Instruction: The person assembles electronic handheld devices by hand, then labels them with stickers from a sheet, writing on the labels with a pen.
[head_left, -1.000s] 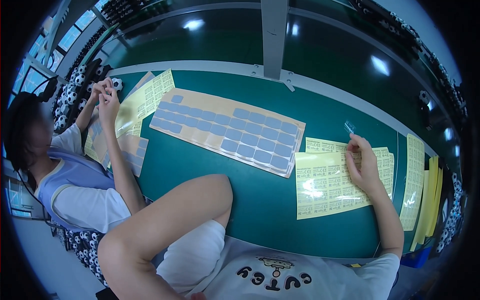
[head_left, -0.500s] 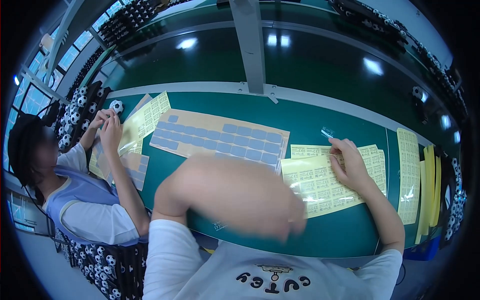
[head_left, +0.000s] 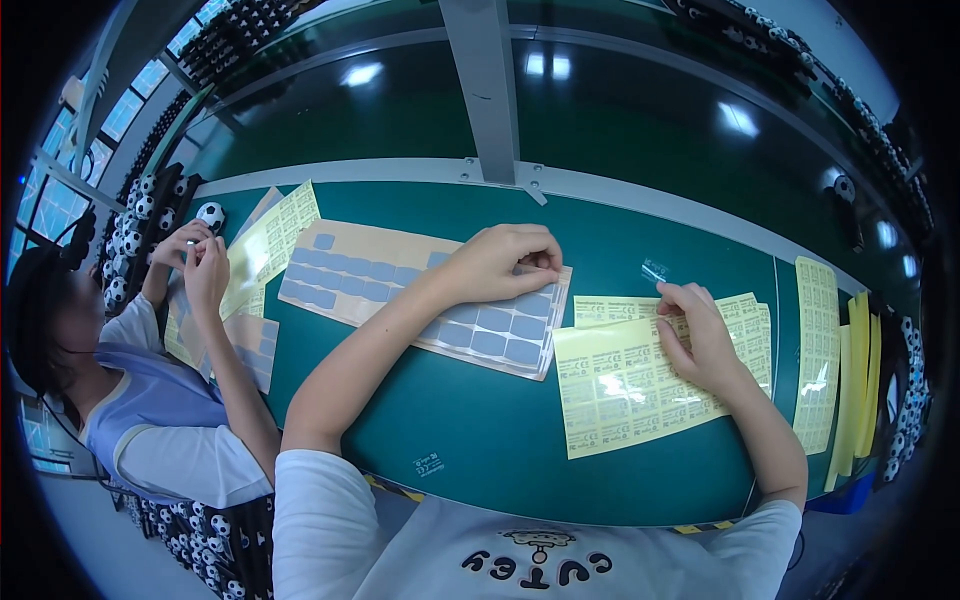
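My left hand (head_left: 508, 264) reaches over a tan backing sheet of grey-blue rounded stickers (head_left: 482, 342), its fingertips pinched together at the sheet's far right corner. What lies between those fingertips is hidden. Some sticker places on the sheet are bare tan. To the right, my right hand (head_left: 698, 338) rests over two overlapping sheets of printed yellow labels (head_left: 610, 385), its thumb and curled index finger apart. Just beyond its index fingertip, a small clear label with white print (head_left: 654, 271) lies on the green table (head_left: 500, 440).
Another clear label (head_left: 428, 465) lies near the front edge. A yellow label sheet (head_left: 817, 350) and curled yellow strips (head_left: 858, 380) are at right. At left, a co-worker's hands (head_left: 200, 262) work beside a small black-and-white ball (head_left: 211, 214). A grey post (head_left: 483, 95) stands at the back.
My left hand, blurred near the front of the table half a second ago, has moved away from me to the sticker sheet's far right corner. My right hand stays nearly where it was.
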